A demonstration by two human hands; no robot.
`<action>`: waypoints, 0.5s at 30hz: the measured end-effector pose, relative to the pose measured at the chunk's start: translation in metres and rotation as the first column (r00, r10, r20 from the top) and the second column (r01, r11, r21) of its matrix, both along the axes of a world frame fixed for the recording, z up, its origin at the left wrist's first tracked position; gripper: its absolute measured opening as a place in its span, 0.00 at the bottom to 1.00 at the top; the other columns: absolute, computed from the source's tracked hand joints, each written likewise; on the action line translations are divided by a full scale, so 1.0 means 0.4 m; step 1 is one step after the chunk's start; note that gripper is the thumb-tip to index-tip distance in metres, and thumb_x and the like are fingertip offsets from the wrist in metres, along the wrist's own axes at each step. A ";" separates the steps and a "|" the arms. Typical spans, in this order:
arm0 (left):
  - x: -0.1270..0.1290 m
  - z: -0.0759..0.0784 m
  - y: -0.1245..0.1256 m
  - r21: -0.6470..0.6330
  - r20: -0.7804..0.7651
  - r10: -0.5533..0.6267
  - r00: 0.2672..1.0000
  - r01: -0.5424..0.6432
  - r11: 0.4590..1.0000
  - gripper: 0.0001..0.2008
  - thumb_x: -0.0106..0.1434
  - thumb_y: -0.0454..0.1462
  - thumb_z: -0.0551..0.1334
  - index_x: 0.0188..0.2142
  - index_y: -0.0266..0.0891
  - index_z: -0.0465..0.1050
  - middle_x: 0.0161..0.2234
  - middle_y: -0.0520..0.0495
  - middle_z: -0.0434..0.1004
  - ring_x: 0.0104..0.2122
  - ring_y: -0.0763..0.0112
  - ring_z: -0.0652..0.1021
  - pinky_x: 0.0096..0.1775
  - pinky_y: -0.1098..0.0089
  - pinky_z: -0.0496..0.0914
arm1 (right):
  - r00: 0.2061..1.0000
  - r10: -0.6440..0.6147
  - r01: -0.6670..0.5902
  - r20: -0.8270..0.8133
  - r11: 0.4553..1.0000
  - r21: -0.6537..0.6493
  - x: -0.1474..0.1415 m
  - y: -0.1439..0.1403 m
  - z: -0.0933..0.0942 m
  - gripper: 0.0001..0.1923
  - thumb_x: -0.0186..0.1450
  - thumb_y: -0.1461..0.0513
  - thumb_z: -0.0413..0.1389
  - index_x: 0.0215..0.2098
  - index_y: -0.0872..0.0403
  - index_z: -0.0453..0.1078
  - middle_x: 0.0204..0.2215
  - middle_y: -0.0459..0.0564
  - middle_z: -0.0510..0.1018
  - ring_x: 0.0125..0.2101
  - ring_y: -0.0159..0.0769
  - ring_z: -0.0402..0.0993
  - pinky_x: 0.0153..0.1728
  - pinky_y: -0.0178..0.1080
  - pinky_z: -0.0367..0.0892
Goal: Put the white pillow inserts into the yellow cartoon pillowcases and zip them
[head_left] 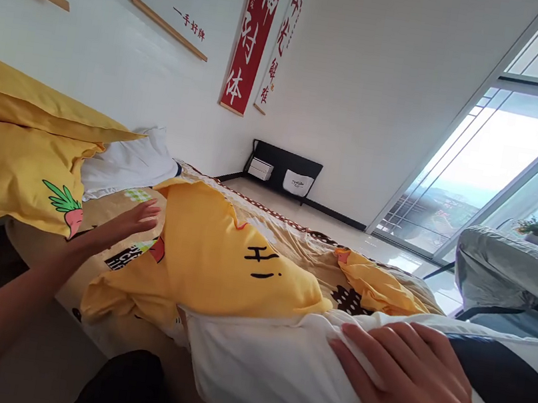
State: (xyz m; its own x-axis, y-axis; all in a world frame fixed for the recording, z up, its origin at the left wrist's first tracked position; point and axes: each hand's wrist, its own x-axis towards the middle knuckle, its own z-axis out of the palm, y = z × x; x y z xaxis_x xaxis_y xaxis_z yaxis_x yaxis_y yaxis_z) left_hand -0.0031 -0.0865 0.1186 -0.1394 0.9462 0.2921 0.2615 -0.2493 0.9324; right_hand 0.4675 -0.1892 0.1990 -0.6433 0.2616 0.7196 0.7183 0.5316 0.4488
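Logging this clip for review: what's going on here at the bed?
A person is at a bed handling pillows. The right hand lies flat on a white pillow whose far end sits in a yellow pillowcase printed "Hi". The left hand reaches out, open, fingers touching the pillowcase's far edge. Two more yellow pillows are stacked at the left by the wall.

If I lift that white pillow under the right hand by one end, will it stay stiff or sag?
The white pillow will probably sag: the right hand dents it and the fabric creases around the fingers. It looks plump, so likely light for its bulk. The yellow case half over its far end is loose and may slide off.
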 end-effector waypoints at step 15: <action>0.170 0.151 0.039 0.203 0.316 0.024 0.948 -0.092 0.975 0.15 0.39 0.36 0.65 0.30 0.36 0.73 0.27 0.51 0.75 0.27 0.69 0.72 0.27 0.73 0.67 | 0.945 -0.126 0.327 0.301 0.393 -0.859 0.033 0.186 0.085 0.21 0.55 0.68 0.56 0.45 0.47 0.76 0.42 0.45 0.81 0.42 0.39 0.77 0.43 0.38 0.70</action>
State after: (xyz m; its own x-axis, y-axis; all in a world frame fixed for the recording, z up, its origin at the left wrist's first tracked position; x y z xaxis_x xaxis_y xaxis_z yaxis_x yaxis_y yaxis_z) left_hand 0.0650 -0.0709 0.1791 -0.3080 0.8541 0.4190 -0.0116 -0.4438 0.8961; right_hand 0.4809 -0.1150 0.2331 -0.5297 0.8395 -0.1215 0.8480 0.5271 -0.0551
